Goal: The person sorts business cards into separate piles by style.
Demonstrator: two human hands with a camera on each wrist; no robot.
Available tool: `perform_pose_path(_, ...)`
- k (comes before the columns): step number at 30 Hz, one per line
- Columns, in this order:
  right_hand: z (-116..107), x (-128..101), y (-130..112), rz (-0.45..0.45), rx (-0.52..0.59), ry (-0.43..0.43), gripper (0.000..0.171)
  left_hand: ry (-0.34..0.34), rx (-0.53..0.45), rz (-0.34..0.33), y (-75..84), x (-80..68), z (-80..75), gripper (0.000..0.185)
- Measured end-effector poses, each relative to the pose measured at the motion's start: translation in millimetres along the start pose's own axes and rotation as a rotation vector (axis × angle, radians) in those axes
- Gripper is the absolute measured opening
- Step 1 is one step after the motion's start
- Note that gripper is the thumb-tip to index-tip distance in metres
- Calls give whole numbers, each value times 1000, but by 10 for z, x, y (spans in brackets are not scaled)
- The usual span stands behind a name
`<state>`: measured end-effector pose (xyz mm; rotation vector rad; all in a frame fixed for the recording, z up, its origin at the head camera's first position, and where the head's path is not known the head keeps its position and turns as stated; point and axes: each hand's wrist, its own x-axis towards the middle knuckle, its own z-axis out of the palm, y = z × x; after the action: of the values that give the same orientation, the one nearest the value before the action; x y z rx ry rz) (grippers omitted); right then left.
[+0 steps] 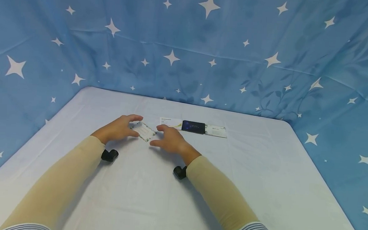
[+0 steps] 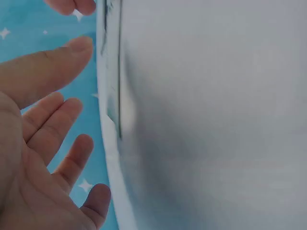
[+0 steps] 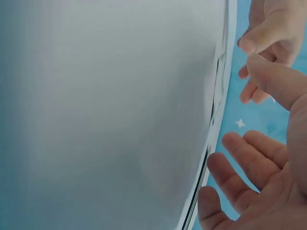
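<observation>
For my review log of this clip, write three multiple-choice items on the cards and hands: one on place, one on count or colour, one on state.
1. Where does the angled white card lie?
A. between the two hands
B. at the table's near edge
C. on the backdrop

2. How many cards form the row behind the hands?
A. one
B. three
C. five

3. How are the left hand's fingers?
A. clenched in a fist
B. spread and relaxed
C. out of view

Key: 1 A, it sits between the left hand and right hand. 2 B, a white card, dark card and another white card. 3 B, the left wrist view shows the fingers apart.
</observation>
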<state>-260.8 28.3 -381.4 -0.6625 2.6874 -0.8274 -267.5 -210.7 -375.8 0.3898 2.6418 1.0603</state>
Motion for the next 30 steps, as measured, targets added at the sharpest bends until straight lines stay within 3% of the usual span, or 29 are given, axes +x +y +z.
perform_pose_path(5,67,70,-101,66,-98,5,74,-17,24,9,-76,107,-3,75)
perform_pose_path(13,98,136,-187,82,-236,-12,71,-22,57,6,-103,153,-8,63)
perform_pose_path(25,107,198,-147,92,-140,21,60,-38,64,-39,-107,135,1,73)
perform_pose_path(30,101,206,-139,88,-112,15,61,-39,115,-35,-97,81,-17,63)
